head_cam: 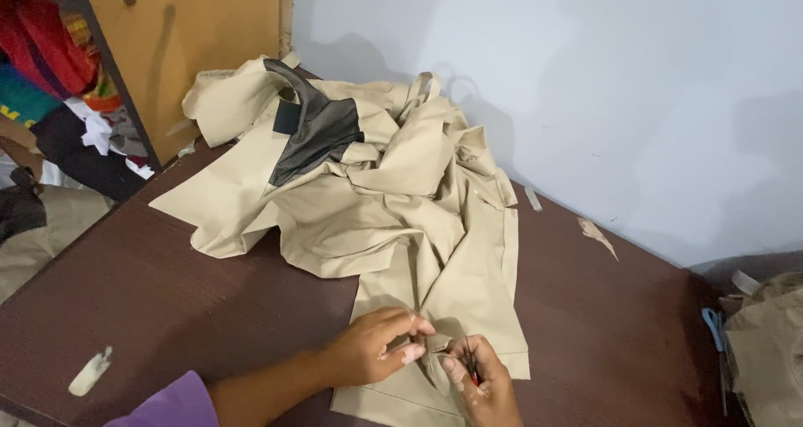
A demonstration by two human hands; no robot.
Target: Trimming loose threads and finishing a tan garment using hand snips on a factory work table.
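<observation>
Single head-worn view, looking steeply down from close above a brown table [167, 301], facing the wall [585, 84]

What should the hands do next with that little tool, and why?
Probably a small snip or pick at the spot between the fingers. The left hand pinches a fold of the beige cloth flat on the table, and the right hand points a small red-handled tool right at it.

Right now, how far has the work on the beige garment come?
Done: cannot tell; no finished piece shows. In hand: the left hand pinches a fabric tab on the beige garment while the right hand works a small red-handled tool at it. Left: most of the garment lies crumpled on the brown table.
</observation>
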